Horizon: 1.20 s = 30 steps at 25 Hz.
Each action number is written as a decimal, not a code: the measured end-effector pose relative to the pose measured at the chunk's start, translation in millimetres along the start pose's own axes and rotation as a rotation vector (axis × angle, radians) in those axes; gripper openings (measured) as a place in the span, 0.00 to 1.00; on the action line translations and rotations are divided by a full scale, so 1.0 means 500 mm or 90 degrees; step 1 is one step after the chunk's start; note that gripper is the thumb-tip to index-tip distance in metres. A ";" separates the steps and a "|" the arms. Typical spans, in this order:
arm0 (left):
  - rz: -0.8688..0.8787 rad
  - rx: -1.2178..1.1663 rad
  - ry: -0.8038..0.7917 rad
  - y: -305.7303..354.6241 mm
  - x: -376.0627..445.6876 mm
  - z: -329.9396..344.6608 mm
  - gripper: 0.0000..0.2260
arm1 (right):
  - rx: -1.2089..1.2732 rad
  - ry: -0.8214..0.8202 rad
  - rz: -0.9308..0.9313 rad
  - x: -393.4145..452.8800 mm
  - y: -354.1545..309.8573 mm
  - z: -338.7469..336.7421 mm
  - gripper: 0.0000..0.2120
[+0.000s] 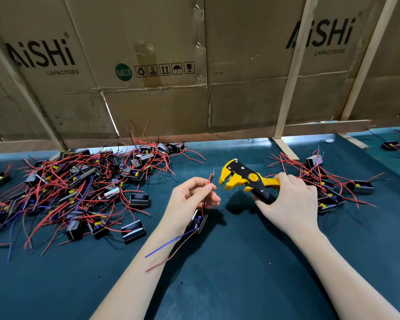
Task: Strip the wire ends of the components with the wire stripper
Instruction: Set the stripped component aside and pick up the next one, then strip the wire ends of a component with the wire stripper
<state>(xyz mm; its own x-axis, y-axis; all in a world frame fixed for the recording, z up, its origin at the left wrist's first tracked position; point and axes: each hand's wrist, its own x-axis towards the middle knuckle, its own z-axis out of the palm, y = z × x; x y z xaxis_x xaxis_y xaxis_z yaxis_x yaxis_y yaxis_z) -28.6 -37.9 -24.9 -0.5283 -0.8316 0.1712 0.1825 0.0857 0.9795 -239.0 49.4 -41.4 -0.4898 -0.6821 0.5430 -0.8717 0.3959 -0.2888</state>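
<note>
Wire stripper (245, 180), yellow and black, is gripped in my right hand (291, 199) at frame centre, its jaws apart. My left hand (192, 199) pinches a red wire (208, 181) with its fingers (211, 187), just left of the jaws.

- Left hand (192, 199) pinches a red wire (210, 180) upright — its component (197, 221) hangs below.
- Right hand (293, 202) grips the yellow wire stripper (245, 179), head just beside the wire tip.
</note>
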 end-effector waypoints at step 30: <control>-0.011 0.092 0.040 0.000 -0.004 0.001 0.06 | -0.066 0.108 -0.085 -0.012 -0.024 -0.001 0.25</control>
<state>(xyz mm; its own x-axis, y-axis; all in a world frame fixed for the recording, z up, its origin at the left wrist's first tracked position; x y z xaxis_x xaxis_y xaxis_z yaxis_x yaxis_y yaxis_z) -28.1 -35.8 -25.3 -0.4764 -0.8660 0.1520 0.0508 0.1455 0.9881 -225.8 49.2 -40.6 -0.3526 -0.6227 0.6985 -0.9177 0.3760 -0.1280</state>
